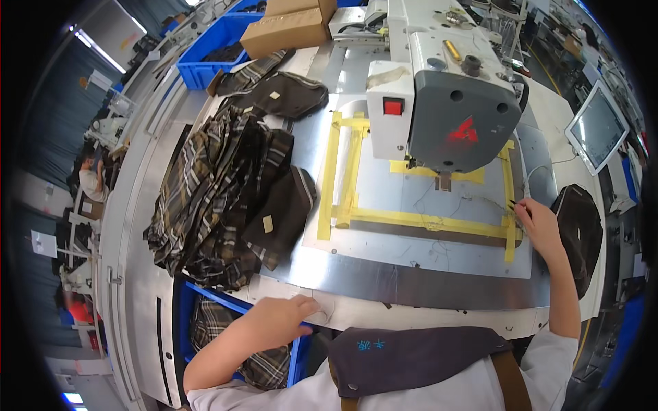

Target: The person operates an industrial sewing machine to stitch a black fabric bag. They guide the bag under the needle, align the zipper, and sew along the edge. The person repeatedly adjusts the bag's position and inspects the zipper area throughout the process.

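My right hand (539, 225) is closed in a pinch at the right side of the sewing template (384, 236). A small dark pointed tool (513, 203) pokes out from its fingertips; its exact kind is too small to make out. The template is a pale plate edged with yellow tape, lying under the head of a large sewing machine (466, 113). Loose threads (439, 220) lie on it. Near the table's front edge hovers my left hand (288, 316), its fingers loosely bent and apart, with nothing visible in them.
Plaid garments (212, 185) are heaped left of the template, with dark pieces (277, 219) beside them. A blue bin (299, 356) of plaid cloth stands below the table edge. A dark cloth piece (577, 236) lies at the right, near a tablet screen (598, 127). Cardboard box (288, 31) at the back.
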`<state>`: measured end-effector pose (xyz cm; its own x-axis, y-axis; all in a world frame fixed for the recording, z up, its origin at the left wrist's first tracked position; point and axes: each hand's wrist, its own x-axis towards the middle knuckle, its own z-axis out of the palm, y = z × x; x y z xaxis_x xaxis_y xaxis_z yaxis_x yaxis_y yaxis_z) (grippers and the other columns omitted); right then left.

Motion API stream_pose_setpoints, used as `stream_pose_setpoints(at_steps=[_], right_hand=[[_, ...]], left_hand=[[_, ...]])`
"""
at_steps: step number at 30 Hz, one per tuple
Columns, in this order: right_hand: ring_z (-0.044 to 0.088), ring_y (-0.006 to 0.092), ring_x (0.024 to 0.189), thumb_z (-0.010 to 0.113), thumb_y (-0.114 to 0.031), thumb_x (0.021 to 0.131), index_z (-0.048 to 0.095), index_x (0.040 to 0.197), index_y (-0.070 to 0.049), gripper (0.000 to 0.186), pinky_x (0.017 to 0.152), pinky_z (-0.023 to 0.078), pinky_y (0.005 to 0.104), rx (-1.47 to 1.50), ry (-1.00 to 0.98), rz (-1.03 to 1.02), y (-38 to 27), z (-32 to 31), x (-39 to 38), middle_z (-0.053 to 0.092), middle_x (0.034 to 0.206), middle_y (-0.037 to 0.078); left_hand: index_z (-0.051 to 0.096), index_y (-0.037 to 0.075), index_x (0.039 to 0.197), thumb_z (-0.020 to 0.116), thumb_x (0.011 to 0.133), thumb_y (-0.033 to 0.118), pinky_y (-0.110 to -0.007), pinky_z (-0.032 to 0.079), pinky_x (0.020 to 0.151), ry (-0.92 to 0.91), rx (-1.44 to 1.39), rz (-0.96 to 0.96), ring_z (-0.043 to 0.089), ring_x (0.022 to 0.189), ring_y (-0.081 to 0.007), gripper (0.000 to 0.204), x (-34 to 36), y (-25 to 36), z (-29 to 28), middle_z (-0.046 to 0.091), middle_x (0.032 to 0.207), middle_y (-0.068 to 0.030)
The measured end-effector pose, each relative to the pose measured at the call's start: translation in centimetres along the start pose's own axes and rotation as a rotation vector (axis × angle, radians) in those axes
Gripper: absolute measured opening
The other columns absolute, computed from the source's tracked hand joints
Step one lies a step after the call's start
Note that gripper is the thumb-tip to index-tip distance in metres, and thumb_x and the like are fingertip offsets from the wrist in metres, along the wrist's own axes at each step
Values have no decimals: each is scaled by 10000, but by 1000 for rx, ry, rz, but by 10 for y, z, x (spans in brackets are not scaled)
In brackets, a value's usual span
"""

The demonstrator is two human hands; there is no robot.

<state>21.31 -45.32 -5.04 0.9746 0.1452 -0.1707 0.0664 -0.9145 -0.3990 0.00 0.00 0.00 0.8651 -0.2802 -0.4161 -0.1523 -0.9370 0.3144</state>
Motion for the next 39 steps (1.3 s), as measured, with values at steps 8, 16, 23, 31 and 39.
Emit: stream_pose_setpoints(at_steps=[8,16,23,31,39], right_hand=[[563,335,956,682,-151,786,635,957,-36,210,842,433,428,-67,271,-640,-41,40,-39,614,981,117],[527,251,1148,607,-286,918,516,1279,-57,437,981,404,381,825,-548,-434,-75,82,-54,553,1242,113],[519,191,1180,597,-141,922,405,1389,-46,513,1032,404,347,1711,-735,-9,-91,85,-46,521,1297,100],[532,172,1167,622,-56,873,522,1260,-27,401,1024,401,321,1264,-418,-428,-69,55,-19,583,1239,85],[571,227,1102,643,-196,866,599,1180,-32,357,968,426,330,344,171,-451,-7,50,-5,615,1207,89]], left_hand=[[625,37,900,699,824,350,-385,491,598,917,184,-740,623,672,-302,331,21,-55,49,642,783,-100],[616,-5,1092,595,873,82,-356,472,825,1004,-465,73,619,914,-337,237,37,9,39,643,1023,-149],[605,-19,1053,605,880,100,-376,499,771,446,-691,206,663,883,-318,210,58,81,63,672,980,-169],[324,-23,1423,688,852,324,-330,396,1013,92,-1346,250,487,1209,-201,760,142,60,35,493,1329,-142],[593,12,1018,728,830,155,-263,495,768,212,-1251,87,597,825,-108,273,224,69,7,647,911,-43]])
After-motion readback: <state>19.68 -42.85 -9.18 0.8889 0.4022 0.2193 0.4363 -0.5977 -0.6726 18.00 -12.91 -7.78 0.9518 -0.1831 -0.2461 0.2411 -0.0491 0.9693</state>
